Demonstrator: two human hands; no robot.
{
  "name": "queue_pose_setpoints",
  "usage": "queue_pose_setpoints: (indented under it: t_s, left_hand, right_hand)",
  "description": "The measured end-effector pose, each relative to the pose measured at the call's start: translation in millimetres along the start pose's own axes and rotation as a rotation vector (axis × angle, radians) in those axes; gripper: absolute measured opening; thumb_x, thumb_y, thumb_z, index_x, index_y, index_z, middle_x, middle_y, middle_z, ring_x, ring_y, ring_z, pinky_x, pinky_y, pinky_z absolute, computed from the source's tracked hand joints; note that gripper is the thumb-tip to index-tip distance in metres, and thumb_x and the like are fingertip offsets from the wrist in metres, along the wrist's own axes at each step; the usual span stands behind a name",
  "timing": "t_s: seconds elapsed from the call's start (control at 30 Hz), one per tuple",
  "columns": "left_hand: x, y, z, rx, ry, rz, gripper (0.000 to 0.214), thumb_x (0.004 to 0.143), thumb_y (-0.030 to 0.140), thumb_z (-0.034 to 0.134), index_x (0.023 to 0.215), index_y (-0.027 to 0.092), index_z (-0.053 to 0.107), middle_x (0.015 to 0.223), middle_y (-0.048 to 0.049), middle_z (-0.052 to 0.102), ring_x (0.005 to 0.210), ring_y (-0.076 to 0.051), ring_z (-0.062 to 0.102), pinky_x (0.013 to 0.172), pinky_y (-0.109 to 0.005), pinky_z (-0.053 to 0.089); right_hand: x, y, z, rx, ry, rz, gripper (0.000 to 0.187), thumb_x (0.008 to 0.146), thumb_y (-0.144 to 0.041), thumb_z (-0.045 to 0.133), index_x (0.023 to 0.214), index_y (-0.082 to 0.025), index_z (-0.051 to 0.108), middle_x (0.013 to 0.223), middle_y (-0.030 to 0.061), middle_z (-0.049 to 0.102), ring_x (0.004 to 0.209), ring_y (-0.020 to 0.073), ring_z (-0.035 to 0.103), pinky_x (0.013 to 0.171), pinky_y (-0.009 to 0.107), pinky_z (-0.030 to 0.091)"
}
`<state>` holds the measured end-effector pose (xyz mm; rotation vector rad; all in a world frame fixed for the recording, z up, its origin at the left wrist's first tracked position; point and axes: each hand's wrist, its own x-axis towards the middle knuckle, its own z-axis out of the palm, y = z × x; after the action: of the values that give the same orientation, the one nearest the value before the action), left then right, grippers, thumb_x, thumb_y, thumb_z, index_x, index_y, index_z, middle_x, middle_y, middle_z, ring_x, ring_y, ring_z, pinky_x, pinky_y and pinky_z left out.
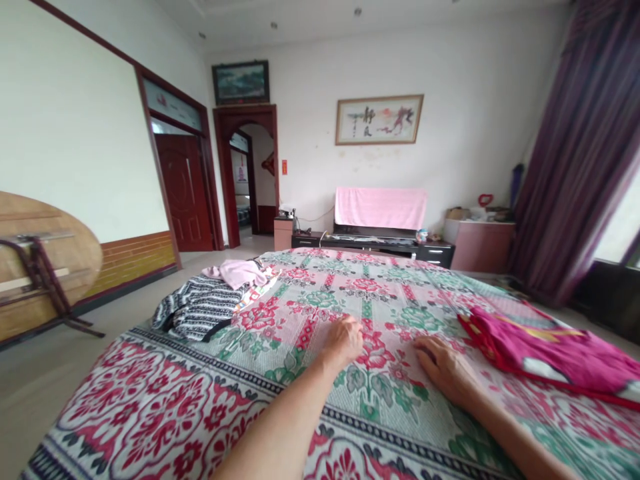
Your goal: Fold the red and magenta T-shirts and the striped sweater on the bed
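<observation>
A floral bedspread (320,393) in pink, red, green and white lies under both of my hands. My left hand (345,340) is over its middle, fingers curled in, with no object visible in it. Palm down on the cloth to the right, my right hand (443,363) has its fingers stretched forward and holds nothing. A folded magenta garment (550,343) with red edging lies beyond my right hand. Off to the left is a heap with a black-and-white patterned garment (203,307) and a light pink cloth (237,273) on top.
A black low cabinet (435,255) stands past the far edge, with a pink cloth (380,207) draped over something on it. At left, a folded round wooden table (70,253) leans near the wall. A purple curtain (555,160) hangs at right. Doorways open at the back left.
</observation>
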<state>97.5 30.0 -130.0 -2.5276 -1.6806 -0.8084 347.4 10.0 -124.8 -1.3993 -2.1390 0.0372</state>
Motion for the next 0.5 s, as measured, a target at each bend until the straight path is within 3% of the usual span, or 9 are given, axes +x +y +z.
queue_pose_setpoints:
  t_s: [0.13,0.27,0.37,0.5]
  left_hand:
    - [-5.5,0.7,-3.4,0.015,-0.016,0.016,0.030,0.086,0.020,0.038,0.081,0.020,0.067,0.090,-0.0060,0.064,0.079,-0.015,0.059,0.075,-0.026,0.046]
    - [-11.5,-7.0,-14.7,0.044,-0.032,0.070,0.029,0.088,0.023,0.038,0.087,0.022,0.067,0.094,-0.0047,0.064,0.086,-0.015,0.060,0.080,-0.025,0.045]
    - [-17.3,-32.6,-29.4,0.108,-0.034,0.013,0.028,0.087,0.024,0.039,0.089,0.022,0.067,0.099,-0.0053,0.065,0.092,-0.017,0.059,0.085,-0.027,0.044]
    - [-31.4,-81.5,-50.1,0.197,0.024,-0.192,0.031,0.088,0.024,0.037,0.089,0.019,0.068,0.100,-0.0080,0.065,0.095,-0.019,0.059,0.088,-0.030,0.044]
  right_hand:
    - [-0.9,-1.3,-0.4,0.049,0.018,0.031,0.030,0.080,-0.033,0.040,0.090,-0.022,0.066,0.101,0.0069,0.068,0.095,0.0212,0.062,0.089,0.035,0.046]
    - [-1.9,-4.6,-3.3,0.075,0.029,0.052,0.028,0.077,-0.033,0.040,0.085,-0.023,0.066,0.098,0.0051,0.069,0.093,0.0203,0.063,0.087,0.033,0.047]
    - [-2.0,-5.7,-4.4,0.074,0.036,0.051,0.029,0.076,-0.032,0.040,0.083,-0.022,0.066,0.098,0.0055,0.069,0.092,0.0198,0.064,0.087,0.032,0.047]
    - [-0.8,-3.0,-4.0,0.072,0.051,0.045,0.029,0.076,-0.033,0.040,0.081,-0.023,0.066,0.097,0.0056,0.070,0.092,0.0205,0.064,0.086,0.032,0.048]
